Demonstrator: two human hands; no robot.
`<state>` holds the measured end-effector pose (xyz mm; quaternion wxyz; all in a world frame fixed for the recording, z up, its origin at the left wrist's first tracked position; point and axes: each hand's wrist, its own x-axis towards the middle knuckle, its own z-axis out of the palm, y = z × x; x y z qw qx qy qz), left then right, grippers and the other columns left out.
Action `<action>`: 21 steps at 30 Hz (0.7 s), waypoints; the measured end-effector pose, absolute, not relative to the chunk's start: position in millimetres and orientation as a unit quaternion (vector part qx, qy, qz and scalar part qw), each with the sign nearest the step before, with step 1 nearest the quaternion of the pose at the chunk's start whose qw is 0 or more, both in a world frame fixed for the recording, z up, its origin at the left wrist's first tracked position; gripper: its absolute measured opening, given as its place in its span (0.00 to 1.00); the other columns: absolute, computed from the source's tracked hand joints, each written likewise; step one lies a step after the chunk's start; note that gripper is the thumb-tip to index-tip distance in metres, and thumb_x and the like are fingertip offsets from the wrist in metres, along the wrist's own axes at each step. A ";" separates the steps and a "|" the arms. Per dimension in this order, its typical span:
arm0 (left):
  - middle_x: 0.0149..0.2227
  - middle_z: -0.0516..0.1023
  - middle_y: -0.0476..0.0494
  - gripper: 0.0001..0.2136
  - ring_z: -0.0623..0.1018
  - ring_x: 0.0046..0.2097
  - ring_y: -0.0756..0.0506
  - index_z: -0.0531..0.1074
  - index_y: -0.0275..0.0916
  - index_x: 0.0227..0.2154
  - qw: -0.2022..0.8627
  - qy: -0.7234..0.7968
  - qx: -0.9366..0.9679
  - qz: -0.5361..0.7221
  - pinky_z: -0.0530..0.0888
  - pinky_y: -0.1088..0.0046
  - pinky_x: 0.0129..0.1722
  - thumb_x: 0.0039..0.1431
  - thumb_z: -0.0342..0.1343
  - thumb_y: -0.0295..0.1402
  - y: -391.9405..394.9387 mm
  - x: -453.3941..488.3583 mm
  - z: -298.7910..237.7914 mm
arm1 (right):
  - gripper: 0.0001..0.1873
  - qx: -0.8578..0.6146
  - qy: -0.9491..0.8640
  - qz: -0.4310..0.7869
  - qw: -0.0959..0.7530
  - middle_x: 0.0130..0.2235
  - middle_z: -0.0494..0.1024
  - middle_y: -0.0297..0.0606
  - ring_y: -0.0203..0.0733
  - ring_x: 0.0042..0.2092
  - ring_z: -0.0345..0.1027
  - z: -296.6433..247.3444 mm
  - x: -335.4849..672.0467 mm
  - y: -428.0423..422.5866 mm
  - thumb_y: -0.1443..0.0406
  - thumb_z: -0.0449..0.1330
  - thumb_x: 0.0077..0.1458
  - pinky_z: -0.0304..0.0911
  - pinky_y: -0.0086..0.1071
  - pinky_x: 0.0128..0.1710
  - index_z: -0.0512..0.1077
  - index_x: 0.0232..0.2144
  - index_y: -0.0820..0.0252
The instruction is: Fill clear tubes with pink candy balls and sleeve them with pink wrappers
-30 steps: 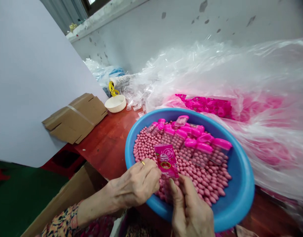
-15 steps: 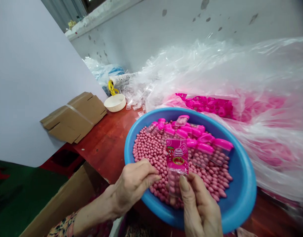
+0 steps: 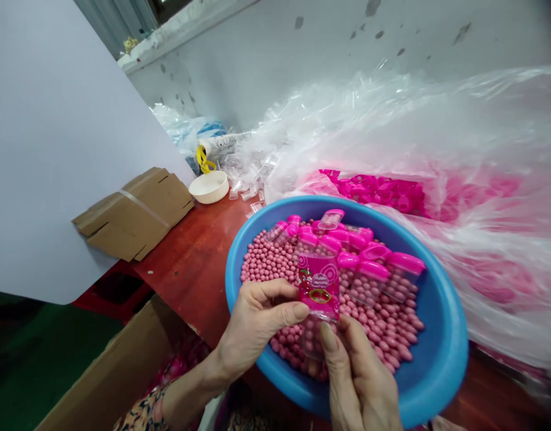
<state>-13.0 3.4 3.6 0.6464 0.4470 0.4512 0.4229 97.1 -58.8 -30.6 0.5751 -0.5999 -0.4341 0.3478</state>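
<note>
In the head view my right hand (image 3: 362,377) pinches a small clear candy container (image 3: 311,340) filled with pink candy balls. A printed magenta label sleeve (image 3: 319,284) sits around its upper part and sticks up beyond it. My left hand (image 3: 264,317) is closed at the sleeve's left edge, thumb in front and index finger beside it. Both hands are over a blue basin (image 3: 452,353) with loose pink candy balls (image 3: 270,260). Several filled containers with bright pink caps (image 3: 374,269) lie on the candy at the basin's far right.
Beyond the basin, a large clear plastic bag (image 3: 486,239) holds pink caps (image 3: 392,191). Clear empty containers (image 3: 250,176) are heaped by the wall. A white bowl (image 3: 209,187) and flattened cardboard (image 3: 136,212) rest on the red table (image 3: 189,263). An open carton (image 3: 122,353) stands lower left.
My left hand has moved right and up, from beside the container to the label sleeve's edge. The container and sleeve in my right hand have shifted slightly left.
</note>
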 end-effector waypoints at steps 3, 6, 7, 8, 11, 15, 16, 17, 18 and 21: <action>0.25 0.76 0.49 0.04 0.72 0.27 0.53 0.78 0.34 0.26 0.693 0.433 0.405 0.410 0.68 0.79 0.31 0.48 0.65 0.29 1.7 -12.2 -1.2 | 0.09 -0.610 -0.455 0.323 0.563 0.21 0.73 0.27 0.36 0.21 0.66 -33.8 99.7 -59.7 0.59 0.53 0.61 0.60 0.27 0.23 0.71 0.35 0.55; 0.24 0.78 0.49 0.04 0.72 0.25 0.54 0.77 0.35 0.28 0.725 0.419 0.374 0.399 0.69 0.78 0.31 0.48 0.65 0.28 -2.0 -11.5 -3.6 | 0.12 -0.613 -0.484 0.307 0.544 0.30 0.80 0.34 0.39 0.28 0.74 -42.1 103.6 -60.8 0.59 0.53 0.61 0.65 0.28 0.27 0.71 0.41 0.58; 0.25 0.78 0.49 0.05 0.73 0.25 0.54 0.76 0.36 0.29 0.730 0.416 0.363 0.403 0.70 0.78 0.31 0.47 0.65 0.28 -3.0 -11.1 -3.9 | 0.14 -0.608 -0.495 0.309 0.537 0.33 0.81 0.37 0.41 0.31 0.76 -45.2 104.2 -61.1 0.59 0.53 0.61 0.67 0.29 0.29 0.71 0.43 0.60; 0.27 0.79 0.49 0.06 0.74 0.26 0.53 0.76 0.36 0.30 0.730 0.414 0.355 0.412 0.71 0.78 0.33 0.47 0.65 0.28 -3.7 -10.5 -4.1 | 0.15 -0.605 -0.503 0.312 0.533 0.35 0.81 0.40 0.43 0.33 0.77 -47.9 103.9 -61.4 0.58 0.53 0.61 0.69 0.30 0.30 0.70 0.44 0.62; 0.30 0.80 0.47 0.08 0.76 0.32 0.51 0.77 0.35 0.33 0.711 0.403 0.353 0.456 0.71 0.77 0.37 0.49 0.66 0.30 -3.6 -8.2 -4.7 | 0.15 -0.615 -0.492 0.302 0.537 0.37 0.82 0.42 0.45 0.35 0.78 -52.1 97.9 -62.5 0.58 0.53 0.61 0.69 0.31 0.33 0.70 0.43 0.62; 0.27 0.78 0.49 0.07 0.73 0.28 0.53 0.77 0.35 0.30 0.706 0.409 0.300 0.495 0.70 0.79 0.32 0.50 0.65 0.33 -1.2 -3.6 -6.7 | 0.13 -0.611 -0.491 0.315 0.535 0.35 0.81 0.39 0.43 0.33 0.77 -50.7 88.9 -62.0 0.56 0.52 0.61 0.67 0.31 0.31 0.70 0.39 0.58; 0.25 0.77 0.50 0.06 0.72 0.26 0.53 0.77 0.35 0.29 0.706 0.414 0.281 0.501 0.70 0.79 0.30 0.50 0.65 0.33 -0.8 -2.0 -7.1 | 0.14 -0.605 -0.501 0.332 0.522 0.33 0.81 0.39 0.43 0.31 0.76 -50.5 88.6 -61.2 0.55 0.52 0.61 0.67 0.31 0.29 0.70 0.39 0.58; 0.25 0.77 0.51 0.06 0.72 0.25 0.53 0.76 0.36 0.28 0.706 0.418 0.266 0.506 0.70 0.79 0.30 0.50 0.65 0.33 -0.5 -0.1 -7.3 | 0.16 -0.603 -0.513 0.344 0.505 0.32 0.81 0.39 0.43 0.30 0.76 -50.6 89.3 -60.3 0.53 0.53 0.60 0.66 0.31 0.28 0.70 0.39 0.58; 0.25 0.77 0.51 0.07 0.73 0.25 0.53 0.76 0.36 0.28 0.705 0.420 0.257 0.511 0.70 0.78 0.30 0.51 0.65 0.34 -0.5 2.0 -7.2 | 0.18 -0.605 -0.526 0.348 0.486 0.31 0.81 0.40 0.44 0.29 0.75 -51.1 90.5 -59.3 0.52 0.53 0.59 0.66 0.31 0.27 0.71 0.39 0.59; 0.28 0.79 0.47 0.10 0.76 0.29 0.49 0.76 0.35 0.30 0.713 0.412 0.246 0.510 0.72 0.73 0.34 0.50 0.65 0.38 -1.6 8.2 -5.4 | 0.22 -0.603 -0.581 0.307 0.453 0.35 0.82 0.47 0.45 0.28 0.75 -52.8 94.9 -57.8 0.52 0.51 0.61 0.67 0.32 0.26 0.72 0.42 0.64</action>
